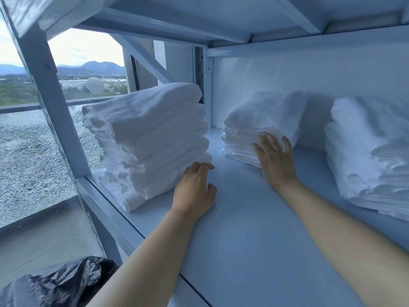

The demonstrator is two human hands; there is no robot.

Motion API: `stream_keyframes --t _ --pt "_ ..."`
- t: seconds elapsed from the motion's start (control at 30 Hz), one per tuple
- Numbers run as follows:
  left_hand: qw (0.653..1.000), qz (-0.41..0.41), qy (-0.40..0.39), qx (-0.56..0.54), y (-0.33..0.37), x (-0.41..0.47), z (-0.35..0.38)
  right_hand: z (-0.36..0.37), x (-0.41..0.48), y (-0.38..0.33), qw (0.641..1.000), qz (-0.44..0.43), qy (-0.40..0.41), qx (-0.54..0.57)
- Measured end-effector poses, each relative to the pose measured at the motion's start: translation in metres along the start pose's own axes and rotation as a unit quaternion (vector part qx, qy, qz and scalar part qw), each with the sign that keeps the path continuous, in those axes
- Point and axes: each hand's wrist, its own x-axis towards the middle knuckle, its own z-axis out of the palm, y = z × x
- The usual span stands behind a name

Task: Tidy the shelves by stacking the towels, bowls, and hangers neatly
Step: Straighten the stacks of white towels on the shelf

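Observation:
Three stacks of folded white towels stand on a white metal shelf (254,218). The tall left stack (150,138) sits at the shelf's left end. My left hand (195,188) rests on the shelf with its fingers touching that stack's lower right edge. A smaller middle stack (263,116) sits near the back wall. My right hand (276,158) lies flat against its front side, fingers straight. The right stack (367,156) stands apart from both hands. No bowls or hangers are in view.
Another shelf board (221,16) hangs close overhead. A shelf upright (55,111) stands at the left front corner. A shattered glass pane (28,156) lies beyond the left side. A black plastic bag (55,284) sits at the lower left.

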Motion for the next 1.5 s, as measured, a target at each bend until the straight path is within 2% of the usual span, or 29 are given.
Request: stream_keyframes --t 0.1,0.27,0.57,0.7,0.83,0.93,1.07,1.17,1.23,1.33,1.5 --pt "1.000 0.003 0.006 0.005 -0.001 -0.002 -0.002 -0.004 0.004 -0.001 0.999 0.005 -0.038 -0.019" --pt "1.000 0.015 0.002 0.006 -0.003 -0.002 -0.001 -0.006 0.013 0.008 0.999 -0.006 -0.037 -0.015" --pt "0.997 0.032 -0.021 0.060 0.006 -0.004 -0.003 -0.027 -0.011 0.026 0.998 -0.031 0.045 0.041" --pt "0.992 0.071 -0.029 0.104 0.024 -0.004 -0.003 -0.047 -0.027 0.030 0.993 -0.052 0.087 0.065" --pt "0.976 0.173 0.044 0.122 0.069 0.007 -0.003 -0.062 -0.043 0.034 0.984 -0.088 0.118 0.100" --pt "0.968 0.209 0.071 0.119 0.099 0.017 0.001 -0.074 -0.048 0.044 0.974 -0.139 0.108 0.140" --pt "0.970 0.179 0.012 0.167 0.110 0.028 0.013 -0.089 -0.060 0.053 0.963 -0.097 0.091 0.233" --pt "0.959 0.163 -0.024 0.231 0.118 0.035 0.019 -0.095 -0.070 0.057 0.969 -0.028 0.044 0.242" --pt "0.956 0.148 -0.029 0.251 0.124 0.037 0.023 -0.097 -0.071 0.063 0.972 0.007 0.013 0.236" --pt "0.969 0.090 -0.020 0.228 0.120 0.032 0.027 -0.095 -0.068 0.070 0.967 0.027 -0.026 0.253" --pt "0.978 0.051 -0.003 0.200 0.095 0.014 0.025 -0.088 -0.071 0.072 0.965 0.006 -0.088 0.246"
